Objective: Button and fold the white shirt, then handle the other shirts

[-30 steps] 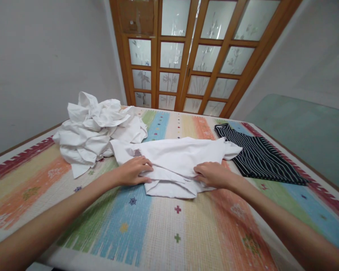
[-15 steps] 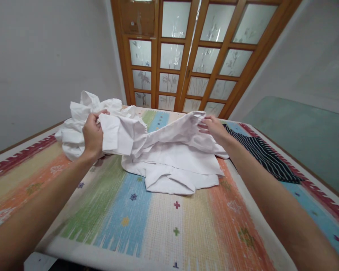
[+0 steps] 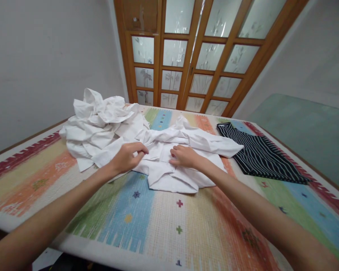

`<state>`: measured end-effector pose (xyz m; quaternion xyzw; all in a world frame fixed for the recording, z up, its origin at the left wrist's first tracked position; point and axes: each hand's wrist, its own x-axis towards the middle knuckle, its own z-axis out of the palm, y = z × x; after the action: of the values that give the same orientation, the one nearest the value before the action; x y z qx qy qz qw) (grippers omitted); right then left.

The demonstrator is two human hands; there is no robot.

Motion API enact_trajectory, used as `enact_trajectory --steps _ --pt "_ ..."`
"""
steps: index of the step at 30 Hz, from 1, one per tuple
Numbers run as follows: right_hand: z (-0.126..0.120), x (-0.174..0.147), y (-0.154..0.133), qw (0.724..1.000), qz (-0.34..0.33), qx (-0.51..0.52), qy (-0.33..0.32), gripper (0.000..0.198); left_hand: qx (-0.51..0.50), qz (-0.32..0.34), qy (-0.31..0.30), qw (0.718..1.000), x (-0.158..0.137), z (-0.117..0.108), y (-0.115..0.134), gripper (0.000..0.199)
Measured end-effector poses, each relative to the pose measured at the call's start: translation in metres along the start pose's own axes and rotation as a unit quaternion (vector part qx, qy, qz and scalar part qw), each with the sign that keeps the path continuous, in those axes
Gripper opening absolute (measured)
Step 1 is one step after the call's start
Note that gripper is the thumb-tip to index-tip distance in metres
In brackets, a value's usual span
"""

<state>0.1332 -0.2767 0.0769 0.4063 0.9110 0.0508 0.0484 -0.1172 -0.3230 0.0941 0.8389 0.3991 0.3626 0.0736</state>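
A white shirt (image 3: 172, 180) lies spread on the table, its collar end towards me and a sleeve (image 3: 228, 146) stretched out to the right. My left hand (image 3: 130, 157) is closed over the shirt's left part, thumb and fingertips pinched at the cloth. A short way to the right, my right hand (image 3: 183, 156) has its fingers curled down onto the middle of the shirt, just behind the collar. The fingers hide the exact bit of cloth at each grip. Beyond my left hand rises a crumpled heap of white cloth (image 3: 98, 128), touching the shirt.
A black garment with white stripes (image 3: 265, 154) lies folded flat on the right. Under everything is a table with a colourful striped cloth (image 3: 164, 226). Wooden doors with glass panes (image 3: 173, 52) stand behind the table, and a pale green panel (image 3: 305, 131) is at the right.
Both hands have come inward and nearer to me, onto the middle of the shirt. The raised sleeve and edge have been let down; the right sleeve now lies out to the right.
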Motion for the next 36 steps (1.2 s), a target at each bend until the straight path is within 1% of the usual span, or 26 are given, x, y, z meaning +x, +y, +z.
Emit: enact_trajectory --steps 2,3,4,6,8,10,13,17,19,20,21,22,23,25,26,28,30,33,34,36 --pt "0.002 0.001 -0.004 1.000 0.007 -0.015 -0.009 0.023 -0.013 -0.002 -0.084 0.996 0.002 0.025 0.006 0.016" --pt "0.002 0.001 -0.005 1.000 0.014 -0.024 -0.009 0.022 -0.009 -0.010 -0.121 0.993 0.002 0.036 0.008 0.016" --pt "0.002 0.001 -0.004 0.999 0.026 -0.033 -0.004 0.022 -0.003 -0.018 -0.147 0.989 0.002 0.046 0.009 0.021" --pt "0.000 -0.001 0.000 0.997 0.067 -0.043 0.019 0.024 0.018 -0.029 -0.180 0.983 0.001 0.062 0.012 0.033" --pt "-0.005 -0.005 0.011 0.989 0.133 -0.045 0.049 0.026 0.042 -0.035 -0.195 0.979 -0.001 0.072 0.015 0.037" --pt "-0.011 -0.010 0.029 0.974 0.205 -0.050 0.079 0.028 0.067 -0.038 -0.207 0.975 -0.003 0.075 0.017 0.031" --pt "-0.018 -0.024 0.063 0.944 0.301 -0.064 0.119 0.030 0.091 -0.039 -0.228 0.969 -0.006 0.074 0.019 0.014" --pt "-0.017 -0.054 0.108 0.882 0.440 -0.057 0.159 0.028 0.090 -0.029 -0.257 0.962 -0.009 0.066 0.020 0.008" --pt "-0.013 -0.069 0.122 0.856 0.479 -0.039 0.193 0.024 0.068 -0.021 -0.271 0.960 -0.010 0.062 0.022 0.007" --pt "-0.011 -0.075 0.125 0.846 0.486 -0.028 0.216 0.020 0.054 -0.017 -0.278 0.959 -0.011 0.060 0.022 0.007" --pt "-0.010 -0.080 0.125 0.843 0.480 -0.017 0.242 0.017 0.041 -0.013 -0.282 0.959 -0.012 0.058 0.024 0.007" --pt "-0.008 -0.083 0.123 0.846 0.460 -0.005 0.269 0.013 0.028 -0.008 -0.282 0.959 -0.012 0.057 0.025 0.009" --pt "-0.007 -0.084 0.116 0.857 0.424 0.011 0.293 0.010 0.017 -0.002 -0.280 0.960 -0.012 0.057 0.026 0.011" --pt "-0.005 -0.084 0.094 0.893 0.310 0.060 0.321 0.005 -0.005 0.006 -0.260 0.965 -0.011 0.058 0.028 0.010" --pt "-0.005 -0.082 0.079 0.912 0.239 0.099 0.318 0.005 -0.016 0.009 -0.246 0.969 -0.011 0.060 0.028 0.009" --pt "-0.004 -0.078 0.044 0.938 0.104 0.186 0.275 0.002 -0.039 0.016 -0.220 0.975 -0.008 0.064 0.028 0.021" --pt "-0.002 -0.074 0.009 0.949 -0.002 0.228 0.217 0.009 -0.061 0.029 -0.217 0.974 -0.004 0.068 0.027 0.027" --pt "0.005 -0.070 -0.028 0.966 -0.076 0.184 0.166 0.019 -0.085 0.033 -0.245 0.965 0.001 0.073 0.024 0.016" --pt "0.008 -0.069 -0.034 0.973 -0.082 0.155 0.150 0.019 -0.092 0.023 -0.250 0.964 0.003 0.073 0.023 0.013" --pt "0.013 -0.069 -0.040 0.985 -0.073 0.102 0.119 0.013 -0.107 -0.006 -0.257 0.961 0.004 0.073 0.020 0.012"
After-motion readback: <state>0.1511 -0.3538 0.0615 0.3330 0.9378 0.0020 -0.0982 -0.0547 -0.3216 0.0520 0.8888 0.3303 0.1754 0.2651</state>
